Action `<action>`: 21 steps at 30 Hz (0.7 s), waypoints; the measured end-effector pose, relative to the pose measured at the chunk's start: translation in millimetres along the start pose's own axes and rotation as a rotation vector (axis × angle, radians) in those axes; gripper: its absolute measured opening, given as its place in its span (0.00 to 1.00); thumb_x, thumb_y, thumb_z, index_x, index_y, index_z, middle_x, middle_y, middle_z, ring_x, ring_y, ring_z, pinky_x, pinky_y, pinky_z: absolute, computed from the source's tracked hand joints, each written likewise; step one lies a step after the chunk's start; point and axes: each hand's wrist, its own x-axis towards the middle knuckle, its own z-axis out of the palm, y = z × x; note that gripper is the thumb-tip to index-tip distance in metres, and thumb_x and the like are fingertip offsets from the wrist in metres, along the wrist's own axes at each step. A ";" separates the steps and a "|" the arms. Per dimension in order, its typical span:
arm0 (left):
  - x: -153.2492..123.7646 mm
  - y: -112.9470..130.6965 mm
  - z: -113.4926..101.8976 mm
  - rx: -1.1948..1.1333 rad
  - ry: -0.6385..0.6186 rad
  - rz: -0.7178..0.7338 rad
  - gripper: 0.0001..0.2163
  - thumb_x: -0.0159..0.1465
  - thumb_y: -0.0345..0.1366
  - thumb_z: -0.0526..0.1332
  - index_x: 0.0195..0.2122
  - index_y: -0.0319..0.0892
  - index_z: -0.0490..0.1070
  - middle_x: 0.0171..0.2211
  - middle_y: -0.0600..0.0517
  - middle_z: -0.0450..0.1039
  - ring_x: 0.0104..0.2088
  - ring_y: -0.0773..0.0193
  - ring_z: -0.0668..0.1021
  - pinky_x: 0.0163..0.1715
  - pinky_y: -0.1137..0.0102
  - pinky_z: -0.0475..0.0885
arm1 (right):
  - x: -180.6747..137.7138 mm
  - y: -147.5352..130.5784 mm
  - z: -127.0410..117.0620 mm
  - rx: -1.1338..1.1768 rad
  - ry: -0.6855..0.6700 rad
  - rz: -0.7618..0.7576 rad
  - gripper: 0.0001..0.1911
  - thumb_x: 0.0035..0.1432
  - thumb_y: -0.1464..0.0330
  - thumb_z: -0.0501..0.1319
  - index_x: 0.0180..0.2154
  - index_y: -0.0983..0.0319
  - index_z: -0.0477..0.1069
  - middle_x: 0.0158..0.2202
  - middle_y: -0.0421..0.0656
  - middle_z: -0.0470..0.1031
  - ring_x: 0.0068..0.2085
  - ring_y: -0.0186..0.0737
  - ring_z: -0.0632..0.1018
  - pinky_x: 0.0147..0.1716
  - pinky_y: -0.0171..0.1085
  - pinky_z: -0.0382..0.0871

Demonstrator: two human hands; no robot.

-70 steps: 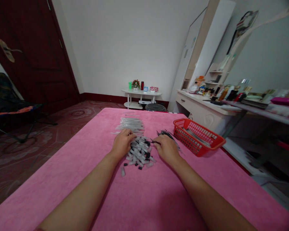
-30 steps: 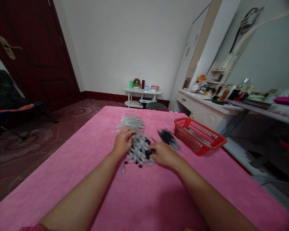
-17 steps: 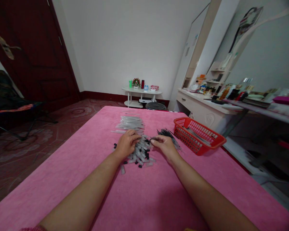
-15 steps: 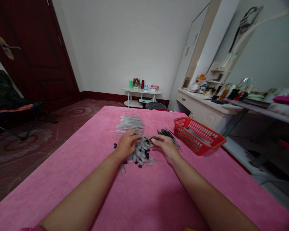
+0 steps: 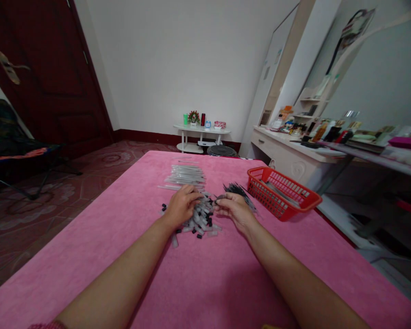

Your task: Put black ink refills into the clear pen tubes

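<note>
A heap of small clear caps with black ends (image 5: pixel 201 219) lies in the middle of the pink table (image 5: pixel 205 283). My left hand (image 5: pixel 181 205) rests curled on the heap's left side, fingers pinched round a clear tube. My right hand (image 5: pixel 234 208) is closed at the heap's right side and pinches a thin black piece at its fingertips. Both hands almost meet above the heap. Behind my left hand lies a row of clear tubes (image 5: pixel 187 176). A bundle of thin black refills (image 5: pixel 238 191) lies behind my right hand.
A red plastic basket (image 5: pixel 282 194) with some finished pieces stands to the right of the refills. Past the table's right edge is a white dresser (image 5: pixel 294 155) with bottles. A small white side table (image 5: pixel 202 137) stands at the far wall, a dark chair (image 5: pixel 10 155) at left.
My right hand went from the heap's near right side up to its far right, now pinching a black piece. My left hand shifted slightly and closed on a tube. Several caps scattered left.
</note>
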 end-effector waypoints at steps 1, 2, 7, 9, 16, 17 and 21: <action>0.0 -0.6 0.5 -0.001 0.002 0.004 0.11 0.59 0.26 0.57 0.40 0.43 0.74 0.36 0.48 0.70 0.40 0.61 0.70 0.40 0.66 0.66 | 1.0 2.2 -0.1 -0.036 0.006 -0.023 0.07 0.42 0.70 0.65 0.26 0.65 0.70 0.20 0.39 0.73 0.21 0.30 0.73 0.22 0.30 0.70; 0.0 -1.2 0.9 0.000 0.004 0.008 0.11 0.59 0.26 0.57 0.40 0.43 0.74 0.36 0.48 0.70 0.40 0.61 0.70 0.40 0.67 0.66 | 2.1 4.4 -0.2 -0.069 0.010 -0.053 0.08 0.42 0.69 0.65 0.26 0.65 0.69 0.19 0.37 0.71 0.19 0.29 0.71 0.20 0.29 0.68; -0.2 -1.0 1.0 0.017 0.006 0.033 0.11 0.59 0.27 0.58 0.40 0.43 0.74 0.35 0.48 0.69 0.39 0.60 0.70 0.39 0.66 0.67 | 5.2 11.1 0.3 -0.196 0.019 -0.186 0.12 0.41 0.64 0.66 0.28 0.66 0.73 0.19 0.36 0.70 0.18 0.29 0.69 0.18 0.30 0.66; -0.3 0.2 0.3 0.024 0.002 0.042 0.11 0.59 0.27 0.58 0.40 0.43 0.74 0.35 0.48 0.69 0.39 0.60 0.70 0.38 0.67 0.67 | 4.6 11.3 1.2 -0.197 0.020 -0.205 0.12 0.41 0.66 0.65 0.31 0.65 0.74 0.23 0.39 0.73 0.22 0.32 0.73 0.22 0.32 0.69; -1.1 3.2 -0.4 0.060 -0.005 0.038 0.10 0.58 0.26 0.59 0.40 0.44 0.74 0.35 0.49 0.69 0.39 0.61 0.70 0.37 0.68 0.67 | 4.0 10.7 2.0 -0.347 0.068 -0.300 0.08 0.42 0.69 0.62 0.29 0.64 0.73 0.25 0.40 0.73 0.25 0.35 0.74 0.24 0.33 0.69; -1.4 3.5 -0.3 0.066 -0.011 0.036 0.11 0.58 0.26 0.58 0.40 0.44 0.74 0.35 0.49 0.69 0.38 0.61 0.70 0.37 0.69 0.67 | 4.2 10.3 1.9 -0.386 0.070 -0.321 0.08 0.43 0.69 0.62 0.29 0.64 0.73 0.25 0.40 0.73 0.25 0.35 0.73 0.23 0.33 0.68; -2.6 5.6 -0.7 0.074 -0.031 0.047 0.12 0.59 0.26 0.57 0.42 0.44 0.74 0.36 0.49 0.68 0.38 0.63 0.71 0.36 0.71 0.67 | 4.3 8.1 2.1 -0.485 0.060 -0.385 0.08 0.43 0.71 0.60 0.30 0.65 0.73 0.25 0.41 0.74 0.24 0.34 0.72 0.23 0.32 0.66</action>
